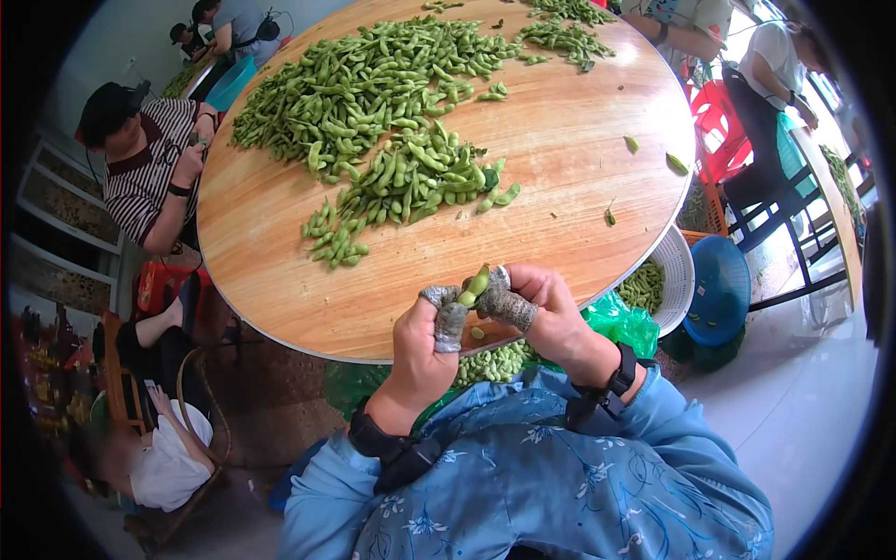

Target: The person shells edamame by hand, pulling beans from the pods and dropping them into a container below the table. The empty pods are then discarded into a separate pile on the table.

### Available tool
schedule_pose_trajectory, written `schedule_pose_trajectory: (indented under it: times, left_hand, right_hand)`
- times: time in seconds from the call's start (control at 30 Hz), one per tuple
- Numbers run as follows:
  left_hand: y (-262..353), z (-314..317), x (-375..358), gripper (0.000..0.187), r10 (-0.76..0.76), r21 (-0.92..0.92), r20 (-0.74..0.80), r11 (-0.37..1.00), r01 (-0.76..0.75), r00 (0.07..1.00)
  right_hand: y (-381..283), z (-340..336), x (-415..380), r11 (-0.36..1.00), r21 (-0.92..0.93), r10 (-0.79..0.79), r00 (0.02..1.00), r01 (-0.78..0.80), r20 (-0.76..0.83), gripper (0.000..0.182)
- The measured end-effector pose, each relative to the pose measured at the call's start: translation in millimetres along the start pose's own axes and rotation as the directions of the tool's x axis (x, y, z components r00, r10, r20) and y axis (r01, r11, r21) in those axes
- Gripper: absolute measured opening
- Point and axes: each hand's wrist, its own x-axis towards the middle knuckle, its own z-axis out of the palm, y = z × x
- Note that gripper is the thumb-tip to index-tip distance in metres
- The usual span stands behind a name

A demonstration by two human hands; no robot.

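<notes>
A green edamame pod (478,284) is pinched between my two hands, just above the table's near edge. My left hand (423,341), its thumb and a fingertip wrapped in grey cloth or tape, grips the pod from the left. My right hand (551,313), wrapped the same way, closes on it from the right. Below my hands, shelled beans (495,362) lie in a green plastic bag (359,383) at my lap. A loose bean (477,333) shows between my wrists. Ahead of me, a small heap of pods (420,177) lies on the round wooden table (523,205).
A bigger pile of pods (359,84) covers the table's far left. At right stand a white basket (679,280) holding pods, a blue basin (717,285) and a red stool (719,131). A person in a striped shirt (154,159) sits at left; other people are around.
</notes>
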Motion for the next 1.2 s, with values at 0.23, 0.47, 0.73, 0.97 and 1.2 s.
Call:
schedule_pose_trajectory:
  times: [0.23,0.47,0.73,0.97,1.2]
  left_hand:
    - [1.5,-7.7,2.5,0.016,-0.507,-0.778,0.351,0.311,0.547,0.787]
    - [13.0,-16.5,15.5,0.014,-0.285,-0.486,0.373,0.751,0.447,0.883]
    - [-7.0,-30.0,13.4,0.011,-0.257,-0.524,0.589,0.6,0.604,0.766]
    - [4.4,-27.9,19.9,0.018,-0.314,-0.242,0.482,0.85,0.469,0.818]
    - [-5.8,-34.0,25.2,0.023,-0.251,-0.188,0.327,0.927,0.324,0.911]
  right_hand:
    - [3.8,-4.0,2.2,0.982,-0.124,-0.137,0.988,0.146,0.074,0.02]
    - [-8.1,-2.4,2.2,0.988,-0.154,0.023,0.996,-0.01,0.082,0.017]
    - [-5.9,-7.1,3.0,0.997,-0.054,0.057,0.987,-0.05,0.147,0.013]
    - [-6.2,-1.0,6.0,0.929,-0.369,-0.033,0.999,0.04,0.025,0.011]
    - [-15.9,8.4,3.8,0.834,-0.551,-0.034,0.999,0.013,-0.028,0.01]
